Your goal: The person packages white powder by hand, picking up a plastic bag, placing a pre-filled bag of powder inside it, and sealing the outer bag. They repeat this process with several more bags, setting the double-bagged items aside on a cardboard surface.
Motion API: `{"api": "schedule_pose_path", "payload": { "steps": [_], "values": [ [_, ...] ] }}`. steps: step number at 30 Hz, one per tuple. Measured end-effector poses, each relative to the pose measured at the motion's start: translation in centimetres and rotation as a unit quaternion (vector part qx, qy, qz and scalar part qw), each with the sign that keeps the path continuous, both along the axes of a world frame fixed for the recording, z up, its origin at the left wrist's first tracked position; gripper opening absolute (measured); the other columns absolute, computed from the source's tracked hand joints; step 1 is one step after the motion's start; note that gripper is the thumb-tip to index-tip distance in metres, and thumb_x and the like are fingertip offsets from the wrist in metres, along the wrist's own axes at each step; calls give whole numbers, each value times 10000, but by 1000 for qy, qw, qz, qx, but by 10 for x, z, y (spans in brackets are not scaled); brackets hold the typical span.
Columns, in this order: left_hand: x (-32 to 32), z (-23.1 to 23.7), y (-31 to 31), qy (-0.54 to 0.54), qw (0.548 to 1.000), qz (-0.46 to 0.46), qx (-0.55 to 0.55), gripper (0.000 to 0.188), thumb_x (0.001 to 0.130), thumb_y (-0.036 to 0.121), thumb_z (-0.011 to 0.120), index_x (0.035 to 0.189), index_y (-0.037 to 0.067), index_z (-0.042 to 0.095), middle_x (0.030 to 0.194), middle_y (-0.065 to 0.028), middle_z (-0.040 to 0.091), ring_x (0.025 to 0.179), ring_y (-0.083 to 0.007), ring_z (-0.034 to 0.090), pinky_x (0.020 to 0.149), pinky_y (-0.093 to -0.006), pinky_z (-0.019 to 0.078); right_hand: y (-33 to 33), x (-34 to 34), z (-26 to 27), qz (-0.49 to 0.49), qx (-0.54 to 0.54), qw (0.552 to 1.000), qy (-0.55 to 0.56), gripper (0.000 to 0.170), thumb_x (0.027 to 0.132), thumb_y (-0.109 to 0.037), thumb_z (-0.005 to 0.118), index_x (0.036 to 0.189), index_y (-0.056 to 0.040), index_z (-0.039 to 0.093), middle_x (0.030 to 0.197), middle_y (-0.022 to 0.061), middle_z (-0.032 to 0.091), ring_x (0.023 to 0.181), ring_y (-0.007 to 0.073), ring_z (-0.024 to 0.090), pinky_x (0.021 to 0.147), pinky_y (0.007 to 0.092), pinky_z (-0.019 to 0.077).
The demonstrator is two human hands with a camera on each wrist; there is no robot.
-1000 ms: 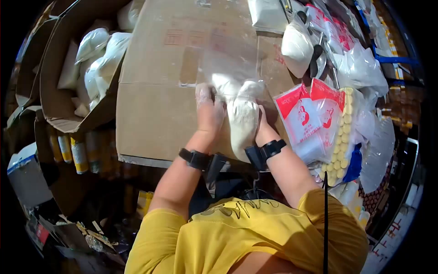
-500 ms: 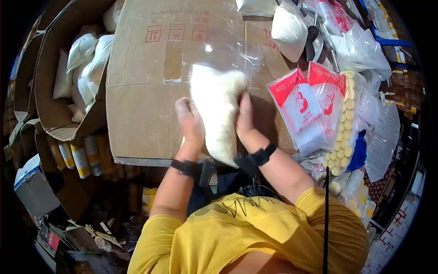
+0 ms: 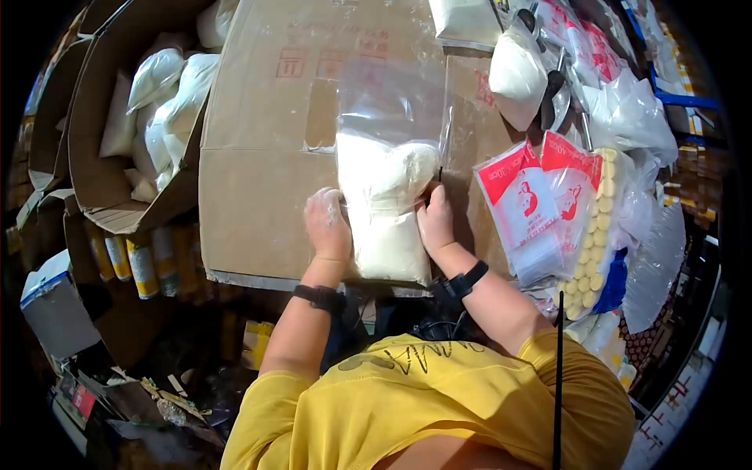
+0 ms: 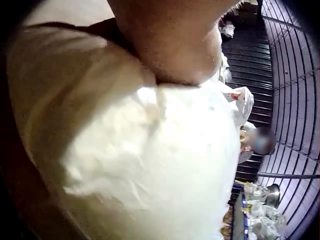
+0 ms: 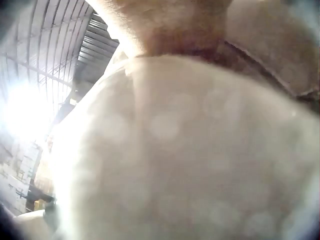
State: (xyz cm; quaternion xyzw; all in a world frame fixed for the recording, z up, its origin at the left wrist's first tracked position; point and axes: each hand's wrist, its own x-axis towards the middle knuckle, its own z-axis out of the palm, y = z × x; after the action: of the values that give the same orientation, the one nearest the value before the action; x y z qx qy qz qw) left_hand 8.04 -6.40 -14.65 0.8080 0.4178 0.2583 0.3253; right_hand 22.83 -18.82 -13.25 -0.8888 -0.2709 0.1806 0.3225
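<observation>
A clear plastic bag of pale powder point(image 3: 392, 243) lies flat near the front edge of the cardboard-covered surface point(image 3: 258, 211). Its lower part is full and smooth, a lump bulges at the upper right, and the see-through mouth end points away from me. My left hand point(image 3: 327, 225) rests along the bag's left side, powder dusting its fingers. Against the right side is my right hand point(image 3: 435, 219), thumb at the bag's edge. The powder bag point(image 4: 165, 160) fills much of the left wrist view, and the same bag point(image 5: 175, 150) looms blurred in the right wrist view.
An open carton point(image 3: 94, 180) with filled bags stands left. To the right lie red-and-white packets of plastic bags point(image 3: 521, 204), a pack of yellowish round pieces point(image 3: 599, 227) and a filled bag point(image 3: 517, 74) beside dark-handled tools point(image 3: 554, 90). Another powder bag point(image 3: 464, 19) lies at the back.
The powder bag was handled between both hands and looked narrow and bunched; now it lies flatter and wider, its clear mouth spread out. Both hands have stayed at its sides.
</observation>
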Motion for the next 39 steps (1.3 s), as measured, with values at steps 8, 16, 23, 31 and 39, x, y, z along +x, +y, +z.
{"api": "schedule_pose_path", "payload": {
  "steps": [8, 16, 23, 31, 39],
  "values": [
    [20, 39, -1, -146, 787, 85, -593, 213, 924, 164, 392, 1001, 5, 511, 958, -146, 579, 805, -213, 579, 680, -318, 475, 27, -11, 40, -226, 218, 734, 602, 279, 906, -202, 417, 1070, -1, 520, 1038, 117, 583, 868, 208, 596, 752, 320, 488],
    [-30, 173, 1, -85, 807, -87, -578, 252, 922, 181, 433, 987, -33, 549, 805, -39, 577, 672, -90, 527, 623, -220, 449, -3, 26, 135, -41, 186, 778, 599, 234, 875, -135, 511, 1034, 30, 558, 933, 83, 616, 800, 150, 611, 731, 277, 498],
    [-43, 211, -14, -307, 763, -116, -556, 250, 883, 113, 474, 1045, -71, 528, 951, -129, 616, 780, -163, 617, 684, -271, 500, -15, 0, 224, -93, 136, 773, 613, 300, 850, -164, 522, 1135, -74, 541, 988, 35, 622, 839, 148, 600, 770, 280, 477],
    [-39, 171, -24, 17, 892, -156, -423, 152, 804, 78, 473, 738, -22, 567, 565, -55, 548, 492, -127, 512, 462, -266, 402, -44, 9, 163, 160, -141, 956, 202, 250, 797, -154, 517, 985, -30, 626, 911, 139, 643, 830, 217, 603, 712, 319, 456],
    [-49, 174, -52, -54, 871, -60, -485, 187, 841, 112, 440, 722, 3, 534, 552, -45, 495, 470, -127, 478, 434, -264, 386, -53, 3, 141, 158, 5, 980, 122, 255, 804, -203, 487, 925, -30, 630, 860, 162, 639, 811, 284, 621, 724, 343, 468]
  ]
}}
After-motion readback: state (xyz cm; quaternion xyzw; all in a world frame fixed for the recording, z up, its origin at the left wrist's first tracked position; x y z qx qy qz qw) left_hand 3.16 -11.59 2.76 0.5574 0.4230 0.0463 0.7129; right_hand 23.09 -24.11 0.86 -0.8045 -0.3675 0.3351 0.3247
